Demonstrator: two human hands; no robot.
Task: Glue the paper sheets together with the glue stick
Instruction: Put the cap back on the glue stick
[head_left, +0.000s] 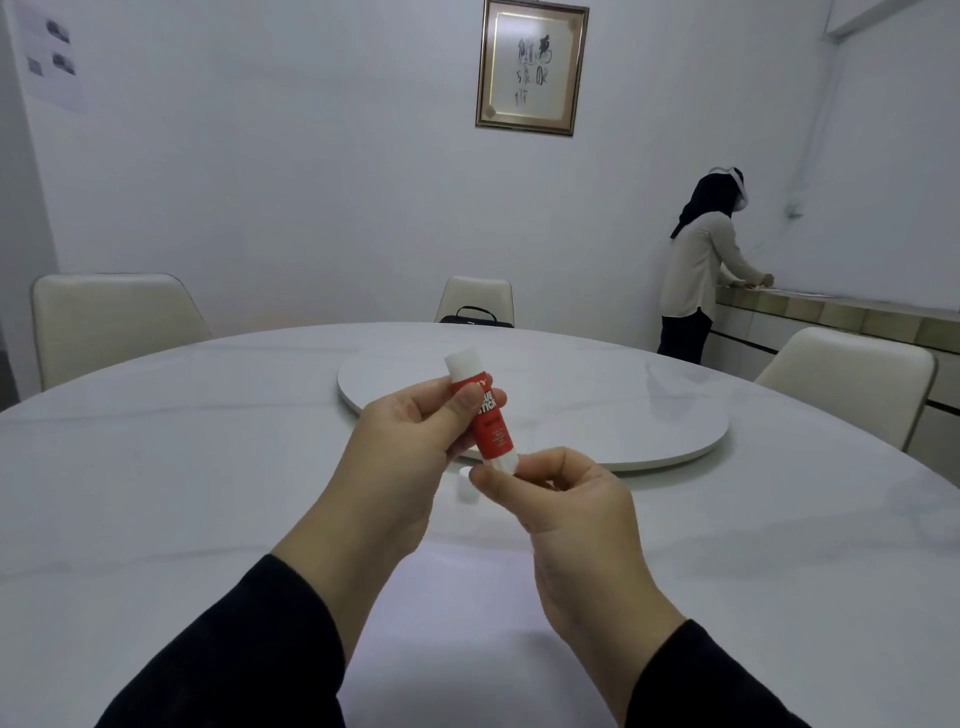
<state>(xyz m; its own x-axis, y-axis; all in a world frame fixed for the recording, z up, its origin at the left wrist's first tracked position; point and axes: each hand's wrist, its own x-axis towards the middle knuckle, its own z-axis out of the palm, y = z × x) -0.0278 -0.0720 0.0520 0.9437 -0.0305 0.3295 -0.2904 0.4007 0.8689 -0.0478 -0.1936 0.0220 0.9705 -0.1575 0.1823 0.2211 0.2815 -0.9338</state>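
Note:
A red glue stick (491, 426) with white ends is held up above the table, tilted slightly left. My left hand (410, 441) grips its red body between thumb and fingers. My right hand (561, 499) pinches the white bottom end with thumb and forefinger. A small white piece (466, 492), possibly the cap, lies on the table just under my hands, partly hidden. White paper (457, 639) lies flat on the table between my forearms, and I cannot tell how many sheets it is.
The round white marble table (156, 493) carries a white turntable (649, 415) at its middle. Cream chairs stand at the left (114, 322), far side (475, 299) and right (852, 379). A person (701, 270) stands at a counter at the back right.

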